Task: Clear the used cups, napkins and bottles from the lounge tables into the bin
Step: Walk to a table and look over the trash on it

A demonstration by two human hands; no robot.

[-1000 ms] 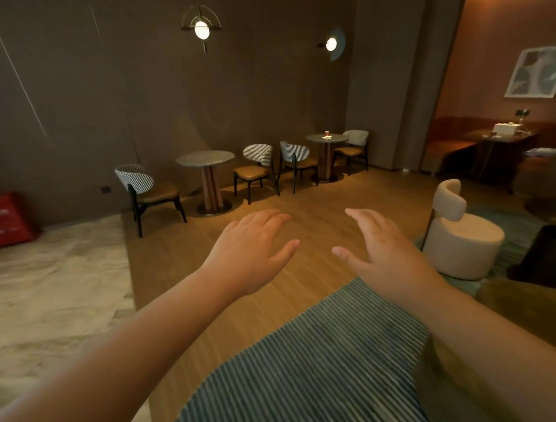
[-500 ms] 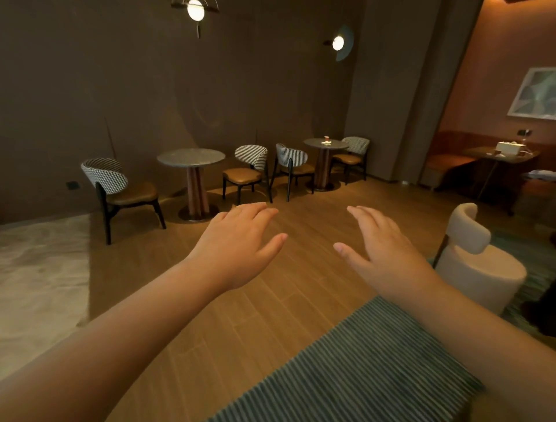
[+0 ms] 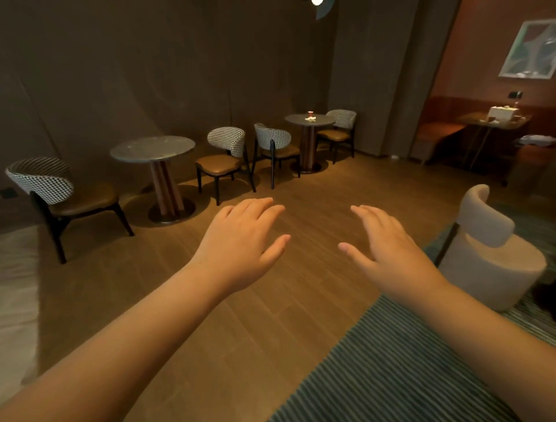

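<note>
1. Head view: hovering over the floor, well short of the far round table [image 3: 296, 120], left hand [image 3: 240, 244] and right hand [image 3: 388, 253], both palm-down, fingers straight and relaxed, gripping nothing.
2. Sitting on that table's top: a small red cup [image 3: 310, 114], a crumpled pale napkin [image 3: 311, 120] lying just beside it.
3. Standing left of that table: checked chairs [image 3: 272, 138], then a second round table [image 3: 152, 147].

Dim warm wall lamp [image 3: 316, 2] light (soft focus, bowed edges)
</note>
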